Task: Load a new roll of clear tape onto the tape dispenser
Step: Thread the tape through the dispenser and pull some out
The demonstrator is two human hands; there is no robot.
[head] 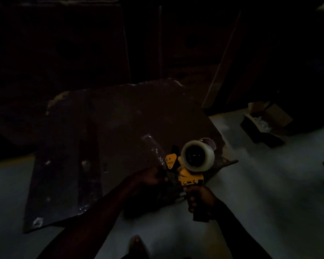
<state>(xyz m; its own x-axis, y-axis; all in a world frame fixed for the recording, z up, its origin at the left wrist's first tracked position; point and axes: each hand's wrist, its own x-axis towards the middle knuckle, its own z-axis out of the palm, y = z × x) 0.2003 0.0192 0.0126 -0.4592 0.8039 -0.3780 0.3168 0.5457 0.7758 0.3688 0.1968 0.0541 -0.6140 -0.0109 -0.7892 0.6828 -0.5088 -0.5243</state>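
Note:
The scene is very dark. A yellow tape dispenser (190, 177) is held upright by its dark handle in my right hand (199, 200). A roll of clear tape (197, 156) sits on its hub, facing me. My left hand (151, 177) is at the dispenser's front end, near the yellow plate by the cutter, and pinches a strip of clear tape (154, 149) that runs up and to the left from the fingers. Whether the strip comes off the roll is hidden in the gloom.
A large flat brown cardboard sheet (105, 139) lies on the pale floor (260, 184) under my hands. An open carton (266, 124) stands at the right. Tall cardboard panels (64, 43) rise behind. A shoe tip (137, 243) shows at the bottom.

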